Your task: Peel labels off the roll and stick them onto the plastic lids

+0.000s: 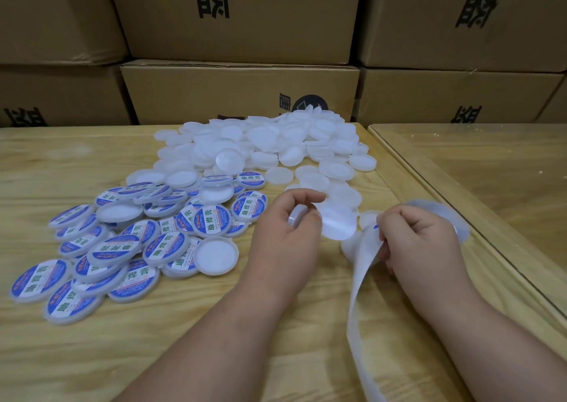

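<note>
Peeling cleanly matters now: left hand pinches a bare lid, right hand grips the backing strip; centre the label before pressing.

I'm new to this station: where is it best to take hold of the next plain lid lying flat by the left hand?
Pinch the plain lid across its raised rim, fingers coming from above on the near side. It lies flat and apart from the heap, rim clear all round.
</note>
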Available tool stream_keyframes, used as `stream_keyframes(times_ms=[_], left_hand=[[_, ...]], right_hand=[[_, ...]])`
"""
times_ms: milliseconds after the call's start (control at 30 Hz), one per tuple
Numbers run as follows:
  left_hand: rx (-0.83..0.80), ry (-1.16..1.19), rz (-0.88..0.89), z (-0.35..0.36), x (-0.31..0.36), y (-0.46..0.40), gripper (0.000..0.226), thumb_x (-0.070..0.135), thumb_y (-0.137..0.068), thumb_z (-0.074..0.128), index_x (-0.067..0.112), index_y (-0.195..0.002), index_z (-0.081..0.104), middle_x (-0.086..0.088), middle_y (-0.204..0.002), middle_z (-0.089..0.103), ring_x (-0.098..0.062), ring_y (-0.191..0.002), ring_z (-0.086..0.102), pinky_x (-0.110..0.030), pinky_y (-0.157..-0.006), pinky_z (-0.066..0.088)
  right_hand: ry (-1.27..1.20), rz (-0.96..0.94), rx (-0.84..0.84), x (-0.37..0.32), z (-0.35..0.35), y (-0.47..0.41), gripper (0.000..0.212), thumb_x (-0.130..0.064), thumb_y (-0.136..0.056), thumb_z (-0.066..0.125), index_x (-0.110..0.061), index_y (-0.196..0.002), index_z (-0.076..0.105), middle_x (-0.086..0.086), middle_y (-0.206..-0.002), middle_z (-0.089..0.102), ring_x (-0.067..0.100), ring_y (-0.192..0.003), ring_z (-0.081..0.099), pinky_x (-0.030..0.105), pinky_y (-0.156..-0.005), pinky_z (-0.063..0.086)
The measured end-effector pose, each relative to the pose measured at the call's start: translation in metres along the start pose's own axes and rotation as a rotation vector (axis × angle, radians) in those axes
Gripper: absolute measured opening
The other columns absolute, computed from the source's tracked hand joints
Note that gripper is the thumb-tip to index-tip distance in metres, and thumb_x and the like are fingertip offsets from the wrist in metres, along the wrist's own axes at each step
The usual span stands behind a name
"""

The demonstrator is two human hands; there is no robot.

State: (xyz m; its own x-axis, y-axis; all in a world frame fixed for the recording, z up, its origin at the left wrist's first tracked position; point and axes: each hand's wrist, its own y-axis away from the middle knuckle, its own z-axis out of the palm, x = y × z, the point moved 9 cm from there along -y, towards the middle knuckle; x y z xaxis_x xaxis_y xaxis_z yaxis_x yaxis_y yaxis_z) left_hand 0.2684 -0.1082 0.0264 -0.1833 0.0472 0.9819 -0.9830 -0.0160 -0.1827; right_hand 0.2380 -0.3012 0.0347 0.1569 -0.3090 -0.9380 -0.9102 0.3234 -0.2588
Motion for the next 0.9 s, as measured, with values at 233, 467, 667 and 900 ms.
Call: stream_keyframes(times_ms=[233, 467, 667, 900], left_hand=[[0.024, 0.094, -0.048, -0.004, -0.002, -0.003, 0.018, 0.022, -0.081, 0.060, 0.032, -0.085, 0.074, 0.018, -0.071, 0.069, 0.000, -0.060, 0.059, -0.013, -0.056, 0.046], [-0.031, 0.066, -0.049, 0.002, -0.003, -0.002, 0.018, 0.027, -0.077, 0.058, 0.032, -0.083, 0.075, 0.018, -0.072, 0.068, 0.000, -0.062, 0.060, -0.013, -0.055, 0.046], [-0.092, 0.093, -0.050, 0.008, -0.003, -0.001, 0.018, 0.036, -0.080, 0.056, 0.035, -0.085, 0.074, 0.011, -0.073, 0.068, -0.010, -0.065, 0.062, -0.020, -0.060, 0.045], [-0.148, 0.290, -0.075, 0.011, -0.002, -0.001, 0.028, 0.024, -0.076, 0.034, 0.019, -0.101, 0.048, -0.015, -0.080, 0.074, -0.027, -0.065, 0.066, -0.026, -0.043, 0.034]], right_hand=[[-0.052, -0.155, -0.069, -0.008, 0.010, 0.001, 0.026, -0.008, -0.093, 0.070, -0.033, -0.086, 0.066, -0.010, -0.052, 0.048, 0.005, -0.049, 0.046, 0.013, -0.053, 0.041], [-0.015, -0.285, -0.096, -0.026, 0.016, 0.008, 0.023, -0.020, -0.079, 0.068, -0.040, -0.089, 0.070, -0.019, -0.067, 0.046, 0.005, -0.056, 0.042, 0.013, -0.056, 0.038], [-0.022, -0.288, -0.085, -0.029, 0.014, 0.011, 0.016, -0.021, -0.079, 0.068, -0.036, -0.083, 0.071, -0.001, -0.070, 0.051, 0.007, -0.059, 0.047, 0.014, -0.057, 0.040], [-0.130, -0.167, -0.067, -0.023, 0.010, 0.009, 0.023, -0.005, -0.092, 0.072, -0.026, -0.082, 0.071, -0.012, -0.061, 0.057, 0.001, -0.057, 0.053, 0.013, -0.055, 0.044]])
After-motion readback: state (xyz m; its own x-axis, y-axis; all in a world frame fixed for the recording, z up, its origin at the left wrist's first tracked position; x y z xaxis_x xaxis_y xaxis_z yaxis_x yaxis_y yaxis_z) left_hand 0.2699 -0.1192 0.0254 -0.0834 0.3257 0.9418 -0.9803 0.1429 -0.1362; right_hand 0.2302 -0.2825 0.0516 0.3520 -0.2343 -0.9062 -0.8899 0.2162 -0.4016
